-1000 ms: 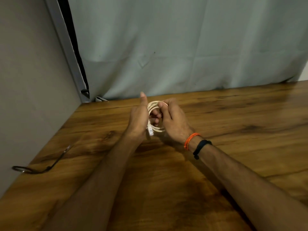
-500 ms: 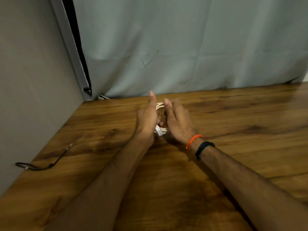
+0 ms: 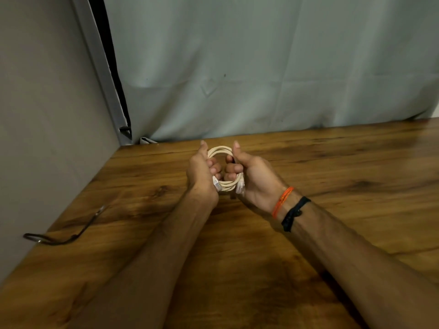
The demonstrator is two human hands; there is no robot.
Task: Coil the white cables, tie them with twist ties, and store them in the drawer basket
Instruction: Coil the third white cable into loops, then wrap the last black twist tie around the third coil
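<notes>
Since half a second ago both hands have drawn apart, and the coil that was squeezed flat between them now stands open as a round loop. Left hand (image 3: 202, 172) grips the left side of the white network cable (image 3: 222, 150), fingers curled through the loop; right hand (image 3: 249, 176) grips the right side the same way, thumb raised along the top. Each grip is narrow and closed round several turns of cable. The coil is held just above the desk (image 3: 332, 174), between the two grips, with one clear plug (image 3: 216, 185) hanging below the left grip and the other plug (image 3: 240, 186) below the right.

The step in hand looks like settling the turns before tying. To do it well, I judge the turns should be kept even and stacked, with both plug ends tucked against the bundle so they do not spring out. One grip must then carry the whole coil alone, pinching all turns together, so the other is free to fetch a tie. A dark twist tie (image 3: 61, 236) seems to lie on the desk well to the left of the left grip, though its kind is hard to tell. No drawer basket is in sight.
</notes>
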